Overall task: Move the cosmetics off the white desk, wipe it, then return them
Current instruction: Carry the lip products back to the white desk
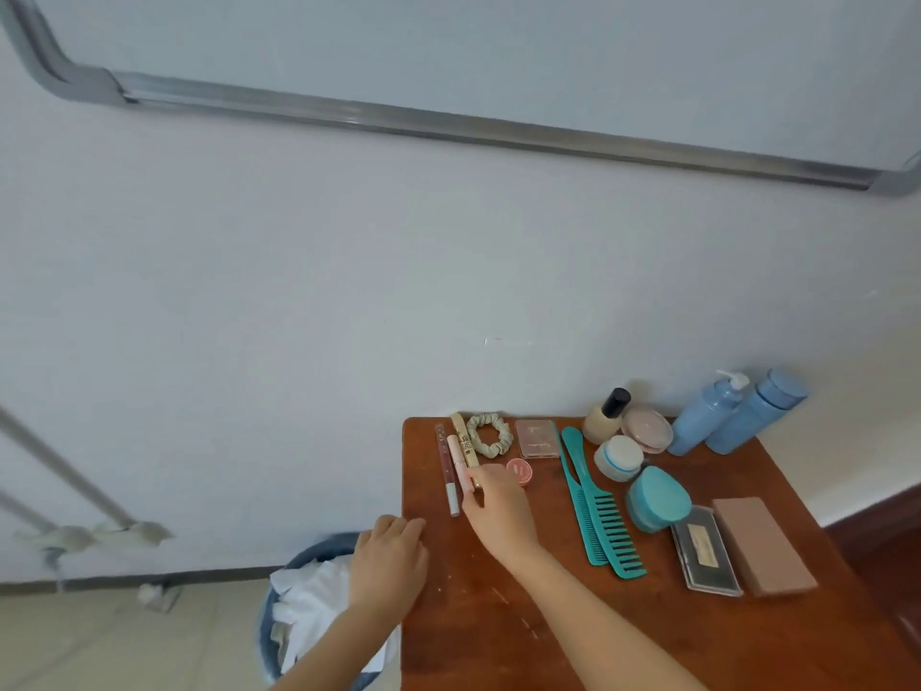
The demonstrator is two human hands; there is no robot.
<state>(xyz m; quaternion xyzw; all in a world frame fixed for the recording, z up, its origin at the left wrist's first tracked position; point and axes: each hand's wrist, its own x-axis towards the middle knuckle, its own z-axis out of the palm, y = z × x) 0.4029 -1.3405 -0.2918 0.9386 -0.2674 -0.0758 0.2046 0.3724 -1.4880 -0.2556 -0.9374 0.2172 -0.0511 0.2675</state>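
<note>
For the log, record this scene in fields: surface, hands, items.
surface: brown wooden table
left hand: rests on the table's left edge
right hand: fingertips at pink tube; grip unclear
nearby: scrunchie, red pot
middle: wide-tooth teal comb
back right: blue pump bottle
floor: bin holding white paper

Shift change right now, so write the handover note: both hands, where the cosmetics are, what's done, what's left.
Left hand: rests on the left edge of the reddish-brown wooden table, nothing visibly held.
Right hand: fingertips at the slim pale-pink tube; grip unclear.
Things: other tubes, cream fabric scrunchie, two teal plastic combs, jars and two blue plastic bottles sit on that table.
Done: unclear; no white desk or cloth in view.
Left: probably wiping, or carrying them back.
</note>
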